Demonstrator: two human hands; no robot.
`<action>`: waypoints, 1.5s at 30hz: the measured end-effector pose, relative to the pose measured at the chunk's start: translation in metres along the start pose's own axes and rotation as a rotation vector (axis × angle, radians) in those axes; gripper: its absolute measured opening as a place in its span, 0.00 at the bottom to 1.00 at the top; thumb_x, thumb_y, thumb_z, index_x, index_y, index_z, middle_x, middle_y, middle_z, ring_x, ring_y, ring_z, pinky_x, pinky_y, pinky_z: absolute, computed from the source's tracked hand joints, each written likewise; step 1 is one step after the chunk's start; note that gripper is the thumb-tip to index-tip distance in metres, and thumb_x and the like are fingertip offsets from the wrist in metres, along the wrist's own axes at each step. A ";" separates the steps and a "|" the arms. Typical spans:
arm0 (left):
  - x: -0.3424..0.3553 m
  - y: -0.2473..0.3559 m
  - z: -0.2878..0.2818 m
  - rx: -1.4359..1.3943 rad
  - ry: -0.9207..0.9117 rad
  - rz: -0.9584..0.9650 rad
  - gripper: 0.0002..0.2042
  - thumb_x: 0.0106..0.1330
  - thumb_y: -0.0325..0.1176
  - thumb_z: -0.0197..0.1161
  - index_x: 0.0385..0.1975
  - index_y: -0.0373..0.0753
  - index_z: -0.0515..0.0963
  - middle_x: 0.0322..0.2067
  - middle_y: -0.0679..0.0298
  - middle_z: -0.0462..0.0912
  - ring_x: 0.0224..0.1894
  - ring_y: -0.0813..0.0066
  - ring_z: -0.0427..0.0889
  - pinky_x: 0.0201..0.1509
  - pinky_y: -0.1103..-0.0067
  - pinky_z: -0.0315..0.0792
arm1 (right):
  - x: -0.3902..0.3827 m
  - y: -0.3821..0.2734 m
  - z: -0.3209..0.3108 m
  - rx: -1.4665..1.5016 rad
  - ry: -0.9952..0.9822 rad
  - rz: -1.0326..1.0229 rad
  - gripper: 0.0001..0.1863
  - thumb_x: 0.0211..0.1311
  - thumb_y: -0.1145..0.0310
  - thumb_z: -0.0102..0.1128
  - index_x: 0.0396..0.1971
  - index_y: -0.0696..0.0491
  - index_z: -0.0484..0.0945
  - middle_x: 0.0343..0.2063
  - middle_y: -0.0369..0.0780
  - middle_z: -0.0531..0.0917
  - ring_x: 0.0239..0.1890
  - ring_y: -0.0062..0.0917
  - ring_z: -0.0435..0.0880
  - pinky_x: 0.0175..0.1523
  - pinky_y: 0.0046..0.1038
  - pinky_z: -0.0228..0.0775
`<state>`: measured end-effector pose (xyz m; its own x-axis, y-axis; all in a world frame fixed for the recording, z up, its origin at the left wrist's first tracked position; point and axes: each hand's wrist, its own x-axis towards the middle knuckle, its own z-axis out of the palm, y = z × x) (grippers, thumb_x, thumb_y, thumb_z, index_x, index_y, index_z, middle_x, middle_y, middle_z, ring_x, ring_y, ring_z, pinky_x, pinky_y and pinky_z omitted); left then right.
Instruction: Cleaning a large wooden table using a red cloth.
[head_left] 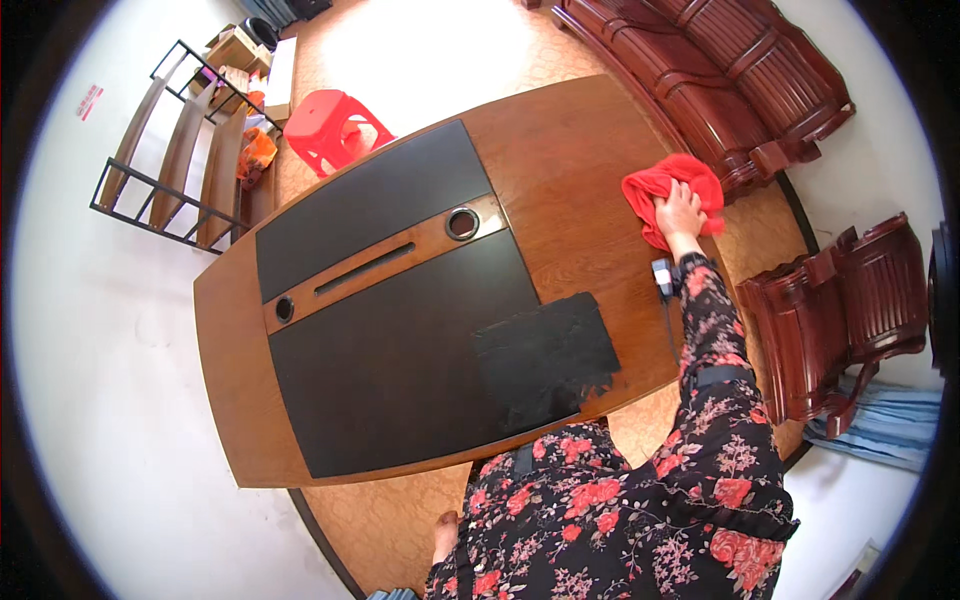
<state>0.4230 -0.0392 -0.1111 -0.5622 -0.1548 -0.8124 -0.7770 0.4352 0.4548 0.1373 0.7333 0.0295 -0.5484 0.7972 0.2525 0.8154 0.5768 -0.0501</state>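
Observation:
My right hand [682,212] presses on a bunched red cloth [652,184] and grips it, at the right edge of a large brown wooden table [590,140]. Just below that hand, a small dark device with a pale face and a cable [662,280] lies near the same edge. Low in the view, my left hand [446,538] hangs beside my body, off the table, partly hidden by the sleeve; its fingers do not show clearly. Black panels [390,390] cover the table's middle, with a ragged-edged black patch [550,345] at the near right.
A red plastic stool [325,120] stands beyond the table's far edge. To the left is a metal-framed shelf rack [175,150] with boxes and bags near it. A dark red wooden bench [700,80] and a matching chair [830,310] flank the table's right side.

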 end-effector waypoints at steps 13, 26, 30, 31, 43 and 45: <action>-0.015 0.127 0.027 -0.115 -0.125 -0.125 0.17 0.72 0.42 0.51 0.54 0.38 0.69 0.38 0.57 0.82 0.34 0.69 0.84 0.33 0.74 0.76 | -0.169 -0.178 -0.050 0.484 0.053 -0.804 0.18 0.39 0.68 0.57 0.36 0.45 0.76 0.39 0.35 0.76 0.44 0.32 0.73 0.40 0.42 0.64; -0.012 0.097 0.035 -0.112 -0.154 -0.130 0.13 0.71 0.41 0.54 0.49 0.40 0.73 0.34 0.60 0.82 0.30 0.71 0.82 0.32 0.75 0.76 | -0.386 -0.269 -0.082 0.853 -0.505 -1.964 0.21 0.40 0.59 0.62 0.40 0.45 0.77 0.52 0.36 0.74 0.60 0.36 0.67 0.61 0.46 0.59; 0.001 0.093 0.026 -0.033 -0.129 -0.099 0.15 0.70 0.43 0.55 0.49 0.41 0.73 0.34 0.61 0.83 0.30 0.72 0.81 0.32 0.74 0.76 | -0.261 -0.243 -0.085 0.616 -0.413 -1.501 0.17 0.42 0.64 0.61 0.38 0.47 0.78 0.44 0.39 0.77 0.53 0.36 0.72 0.54 0.42 0.67; 0.007 0.093 0.021 -0.022 -0.147 -0.088 0.15 0.70 0.43 0.55 0.49 0.41 0.73 0.34 0.61 0.83 0.30 0.72 0.81 0.32 0.74 0.76 | -0.231 -0.224 -0.079 0.729 -0.375 -1.338 0.17 0.42 0.68 0.61 0.37 0.48 0.79 0.42 0.40 0.78 0.51 0.37 0.74 0.56 0.41 0.67; 0.052 0.110 -0.033 -0.110 -0.234 0.009 0.15 0.72 0.43 0.51 0.51 0.41 0.70 0.35 0.61 0.82 0.32 0.69 0.85 0.30 0.74 0.74 | -0.178 0.064 -0.037 -0.077 -0.006 0.208 0.32 0.58 0.48 0.54 0.62 0.42 0.65 0.61 0.36 0.68 0.63 0.38 0.64 0.59 0.52 0.60; 0.050 0.097 -0.043 -0.082 -0.203 -0.011 0.15 0.72 0.43 0.51 0.51 0.40 0.70 0.35 0.60 0.82 0.32 0.68 0.85 0.30 0.74 0.75 | -0.163 0.036 -0.041 -0.067 -0.089 0.347 0.32 0.59 0.48 0.54 0.62 0.43 0.64 0.60 0.37 0.68 0.63 0.39 0.64 0.59 0.54 0.60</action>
<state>0.3073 -0.0427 -0.0915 -0.4911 0.0265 -0.8707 -0.8079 0.3599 0.4667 0.2632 0.6167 0.0266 -0.2481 0.9576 0.1465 0.9646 0.2582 -0.0543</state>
